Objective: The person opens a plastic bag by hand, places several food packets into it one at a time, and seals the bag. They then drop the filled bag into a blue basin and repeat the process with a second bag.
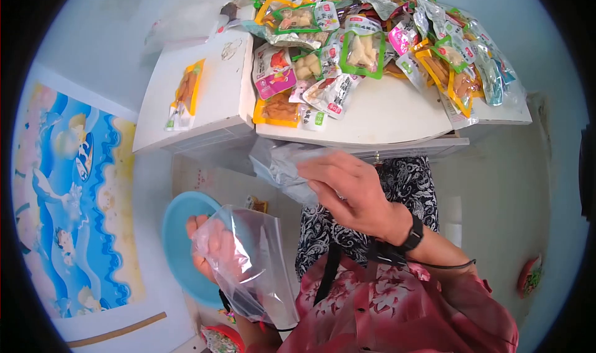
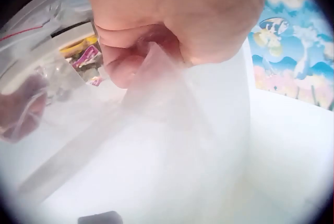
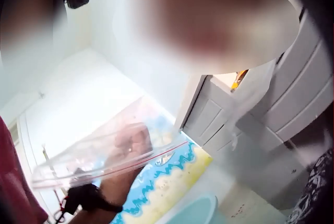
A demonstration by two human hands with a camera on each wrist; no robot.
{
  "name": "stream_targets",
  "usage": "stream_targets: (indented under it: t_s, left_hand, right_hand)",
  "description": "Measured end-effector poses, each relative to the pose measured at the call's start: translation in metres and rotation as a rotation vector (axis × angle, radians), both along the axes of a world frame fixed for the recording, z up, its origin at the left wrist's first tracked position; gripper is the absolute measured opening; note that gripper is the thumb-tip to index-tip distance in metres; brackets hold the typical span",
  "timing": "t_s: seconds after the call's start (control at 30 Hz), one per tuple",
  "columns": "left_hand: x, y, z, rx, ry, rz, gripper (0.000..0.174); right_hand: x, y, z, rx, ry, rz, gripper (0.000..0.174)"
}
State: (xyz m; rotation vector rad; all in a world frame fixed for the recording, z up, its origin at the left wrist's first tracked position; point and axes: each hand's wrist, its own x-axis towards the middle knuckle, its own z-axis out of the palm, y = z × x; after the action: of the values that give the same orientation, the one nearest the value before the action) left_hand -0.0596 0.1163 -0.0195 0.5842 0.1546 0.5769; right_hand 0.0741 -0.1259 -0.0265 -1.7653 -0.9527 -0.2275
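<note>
My left hand (image 1: 202,254) grips one corner of a clear plastic zip bag (image 1: 264,269), which hangs open over my lap side. In the left wrist view, curled fingers (image 2: 122,70) close round the bag's gathered corner (image 2: 156,73). A red line runs along the bag (image 3: 156,159) in the right wrist view. My right hand (image 1: 357,195) pinches a second piece of clear plastic, a crumpled bag (image 1: 282,167), just below the table's front edge. A blurred patch hides my right hand in the right wrist view.
Many sealed snack packets (image 1: 363,52) lie heaped on the white table (image 1: 385,117). One packet (image 1: 186,95) lies apart on the left section. A blue basin (image 1: 177,241) stands low on the left, near a red bowl (image 1: 223,339). An open drawer (image 1: 422,148) juts out in front.
</note>
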Motion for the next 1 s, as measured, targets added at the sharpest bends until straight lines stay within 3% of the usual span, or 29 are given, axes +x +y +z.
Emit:
stream_targets:
  t_s: [0.03, 0.13, 0.2, 0.27, 0.3, 0.33, 0.37, 0.43, 0.47, 0.5, 0.63, 0.77, 0.87, 0.9, 1.0]
  left_hand:
    - [0.003, -0.001, 0.001, -0.11, -0.072, -0.039, 0.009]
    - [0.026, -0.027, 0.016, -0.14, 0.051, 0.119, 0.01]
    - [0.036, -0.027, 0.001, -0.247, -0.154, -0.113, 0.009]
    - [0.047, -0.037, -0.005, -0.255, -0.234, -0.261, 0.01]
    - [0.054, -0.048, -0.003, -0.207, -0.216, -0.29, 0.01]
    - [0.059, -0.061, 0.001, -0.156, -0.201, -0.316, 0.011]
    - [0.061, -0.074, 0.009, 0.025, 0.05, -0.149, 0.011]
    - [0.067, -0.08, 0.013, 0.201, 0.034, -0.174, 0.012]
    - [0.067, -0.08, 0.015, 0.29, 0.025, -0.18, 0.012]
    - [0.063, -0.069, 0.014, 0.399, -0.001, -0.235, 0.008]
    - [0.08, -0.066, 0.01, 0.808, 0.199, -0.007, 0.02]
    - [0.094, -0.104, 0.025, 1.524, 0.229, 0.699, 0.025]
    - [0.063, -0.125, 0.039, 1.299, 0.156, 0.409, 0.025]
    - [0.052, -0.126, 0.042, 1.423, 0.033, 0.221, 0.022]
    - [0.047, -0.172, 0.059, 1.463, 0.07, -0.163, 0.016]
  right_hand:
    - [-0.007, -0.011, -0.002, 0.004, 0.164, 0.029, 0.024]
    - [-0.022, -0.036, -0.02, -0.005, 0.754, 0.429, 0.033]
    - [-0.043, -0.041, -0.026, 0.095, 1.073, 0.608, 0.052]
    - [-0.057, -0.044, -0.018, 0.234, 1.36, 0.744, 0.056]
    - [-0.062, -0.043, -0.018, 0.325, 1.427, 0.727, 0.044]
    - [-0.061, -0.045, -0.016, 0.389, 1.407, 0.668, 0.039]
    - [-0.059, -0.049, -0.012, 0.451, 1.384, 0.613, 0.033]
    - [-0.047, -0.061, -0.012, 0.623, 1.248, 0.503, 0.012]
    - [-0.041, -0.07, -0.01, 0.652, 1.094, 0.339, 0.006]
    - [-0.033, -0.083, -0.006, 0.677, 1.069, 0.227, 0.007]
    - [-0.012, -0.11, 0.003, 0.696, 0.97, -0.076, 0.012]
    - [-0.009, -0.098, -0.021, 0.69, 0.745, -0.25, 0.012]
    - [-0.016, -0.09, -0.018, 0.608, 0.621, -0.329, 0.011]
    - [-0.021, -0.088, -0.01, 0.546, 0.637, -0.345, 0.013]
    - [-0.03, -0.083, 0.008, 0.408, 0.529, -0.282, 0.018]
